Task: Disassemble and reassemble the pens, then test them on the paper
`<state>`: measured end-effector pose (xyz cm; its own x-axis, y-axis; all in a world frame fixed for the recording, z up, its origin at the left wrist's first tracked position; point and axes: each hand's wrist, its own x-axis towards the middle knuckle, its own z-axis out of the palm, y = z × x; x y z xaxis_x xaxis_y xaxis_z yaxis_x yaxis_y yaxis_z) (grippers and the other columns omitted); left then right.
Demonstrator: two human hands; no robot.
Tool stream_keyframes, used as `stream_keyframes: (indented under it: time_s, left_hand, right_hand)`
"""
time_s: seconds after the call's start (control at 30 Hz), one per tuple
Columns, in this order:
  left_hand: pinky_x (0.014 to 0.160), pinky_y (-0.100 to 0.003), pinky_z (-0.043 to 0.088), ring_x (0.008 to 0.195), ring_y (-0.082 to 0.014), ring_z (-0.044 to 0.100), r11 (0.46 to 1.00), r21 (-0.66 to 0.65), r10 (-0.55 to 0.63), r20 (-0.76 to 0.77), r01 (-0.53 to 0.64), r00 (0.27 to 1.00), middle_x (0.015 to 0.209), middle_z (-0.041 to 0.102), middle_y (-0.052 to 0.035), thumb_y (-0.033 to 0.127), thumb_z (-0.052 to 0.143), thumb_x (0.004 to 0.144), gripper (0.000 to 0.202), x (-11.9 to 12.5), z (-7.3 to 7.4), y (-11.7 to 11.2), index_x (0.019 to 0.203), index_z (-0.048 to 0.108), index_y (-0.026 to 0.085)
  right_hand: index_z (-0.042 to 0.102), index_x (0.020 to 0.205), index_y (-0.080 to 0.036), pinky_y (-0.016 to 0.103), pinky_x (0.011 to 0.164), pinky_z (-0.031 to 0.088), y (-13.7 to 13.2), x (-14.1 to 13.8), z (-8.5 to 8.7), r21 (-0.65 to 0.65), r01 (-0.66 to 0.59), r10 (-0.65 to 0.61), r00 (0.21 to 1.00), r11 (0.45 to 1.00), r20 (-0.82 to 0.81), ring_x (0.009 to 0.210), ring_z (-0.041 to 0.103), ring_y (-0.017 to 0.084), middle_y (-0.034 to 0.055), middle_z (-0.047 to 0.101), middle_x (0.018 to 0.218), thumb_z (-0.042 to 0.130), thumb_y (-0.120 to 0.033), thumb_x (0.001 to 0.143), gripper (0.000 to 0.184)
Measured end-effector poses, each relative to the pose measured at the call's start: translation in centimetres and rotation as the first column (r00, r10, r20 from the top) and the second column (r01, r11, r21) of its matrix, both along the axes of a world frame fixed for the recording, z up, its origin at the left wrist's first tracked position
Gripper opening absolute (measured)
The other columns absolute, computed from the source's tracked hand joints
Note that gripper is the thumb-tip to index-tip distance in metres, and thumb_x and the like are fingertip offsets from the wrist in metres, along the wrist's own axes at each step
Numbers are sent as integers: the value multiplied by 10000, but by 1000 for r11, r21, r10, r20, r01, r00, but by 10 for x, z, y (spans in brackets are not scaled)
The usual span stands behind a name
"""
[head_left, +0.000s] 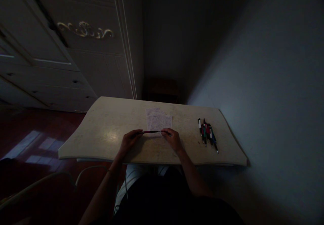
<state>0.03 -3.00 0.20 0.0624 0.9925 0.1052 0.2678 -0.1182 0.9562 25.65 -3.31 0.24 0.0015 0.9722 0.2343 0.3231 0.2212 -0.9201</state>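
Left hand and right hand each pinch one end of pen, grip clamped, holding it level above paper on desk; spare pens grouped right.

no text can be read anywhere. the white sheets of paper on the pale counter carry faint marks. they are too small to make out.

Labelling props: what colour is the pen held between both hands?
Dark red with a black section, as far as the dim head view shows: the pen.
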Motion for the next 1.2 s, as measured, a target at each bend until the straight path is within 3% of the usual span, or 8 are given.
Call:
stream_keyframes:
  time_s: [0.27,0.73,1.2]
  left_hand:
    - [832,-393,568,899,-278,699,1000,-11,5,17,-4,1000,976,752,-114,587,709,698,480,3,11,-1,929,739,167]
    - [873,-403,555,929,-275,694,999,-35,3,26,-2,1000,1017,742,-115,555,702,716,468,1,5,0,965,729,160]
    - [854,-390,556,905,-269,696,998,-20,-53,-9,53,999,969,751,-104,511,671,741,380,1,8,0,910,747,179]
  right_hand:
    - [748,873,-200,297,767,531,2,-7,-2,-62,-27,22,996,998,-86,817,691,198,57,755,883,683,-331,786,170]
    - [745,866,-200,306,758,538,-1,2,-5,-117,2,-16,993,993,-118,811,683,202,57,749,881,693,-365,758,204]
    - [748,907,-196,315,792,537,-2,-12,-8,-138,-29,13,993,990,-113,843,686,208,65,751,917,692,-347,764,215]
